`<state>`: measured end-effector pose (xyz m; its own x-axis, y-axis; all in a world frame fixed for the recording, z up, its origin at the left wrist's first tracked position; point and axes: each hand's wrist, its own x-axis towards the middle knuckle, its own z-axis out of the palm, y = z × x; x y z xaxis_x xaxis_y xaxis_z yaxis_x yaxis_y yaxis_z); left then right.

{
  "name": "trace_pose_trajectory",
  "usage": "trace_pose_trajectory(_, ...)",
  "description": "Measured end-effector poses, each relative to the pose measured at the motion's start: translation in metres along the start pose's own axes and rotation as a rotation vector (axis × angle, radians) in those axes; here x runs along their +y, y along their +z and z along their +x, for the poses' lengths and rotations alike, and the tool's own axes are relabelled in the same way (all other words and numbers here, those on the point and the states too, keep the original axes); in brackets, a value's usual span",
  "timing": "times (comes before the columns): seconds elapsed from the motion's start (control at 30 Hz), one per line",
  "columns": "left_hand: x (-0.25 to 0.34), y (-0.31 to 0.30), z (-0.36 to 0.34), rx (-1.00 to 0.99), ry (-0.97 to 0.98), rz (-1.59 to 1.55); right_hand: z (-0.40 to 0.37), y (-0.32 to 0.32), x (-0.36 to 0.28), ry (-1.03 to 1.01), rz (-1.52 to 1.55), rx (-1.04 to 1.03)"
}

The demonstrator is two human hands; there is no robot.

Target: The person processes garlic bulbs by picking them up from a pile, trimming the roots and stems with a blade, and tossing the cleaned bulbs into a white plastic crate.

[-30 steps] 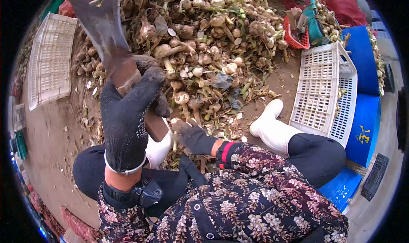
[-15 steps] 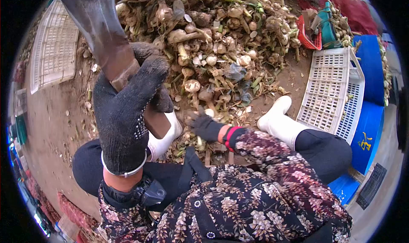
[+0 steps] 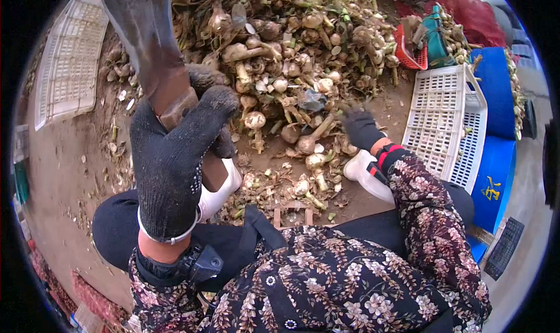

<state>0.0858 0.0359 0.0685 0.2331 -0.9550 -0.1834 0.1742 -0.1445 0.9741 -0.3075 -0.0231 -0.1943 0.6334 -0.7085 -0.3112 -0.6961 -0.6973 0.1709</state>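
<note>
My left hand (image 3: 172,164), in a black knit glove, is shut on the wooden handle of a big cleaver (image 3: 143,35), whose dark blade points up and away at the top left. My right hand (image 3: 360,127), also gloved, is stretched out over the near edge of a large pile of pale bulbs with stalks (image 3: 291,35). Its fingers are apart and blurred, just right of a bulb with a long stalk (image 3: 307,143). Nothing is visibly held in it. Cut bulbs and trimmings (image 3: 300,187) lie on the dirt between my white boots (image 3: 359,171).
A white slatted crate (image 3: 443,123) stands at my right, with blue containers (image 3: 496,175) behind it. Another white crate (image 3: 64,70) lies at the far left. A red basket (image 3: 408,53) sits at the pile's right edge. A small wooden block (image 3: 291,213) is at my knees.
My right hand has left the spot in front of my knees and swung out to the right and forward to the pile's edge. The cleaver stays raised in my left hand.
</note>
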Motion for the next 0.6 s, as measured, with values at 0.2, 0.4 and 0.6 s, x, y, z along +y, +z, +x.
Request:
trace_pose_trajectory(0.2,0.007,0.005,0.005,0.0,-0.021,-0.094,0.039,-0.061,-0.081,-0.016,0.517,-0.176)
trace_pose_trajectory(0.4,0.011,0.016,0.01,-0.04,-0.04,-0.065,0.017,0.006,-0.128,0.027,0.248,0.101)
trace_pose_trajectory(0.6,0.006,0.035,0.019,-0.052,-0.102,-0.055,0.016,-0.007,-0.113,0.236,0.612,-0.255)
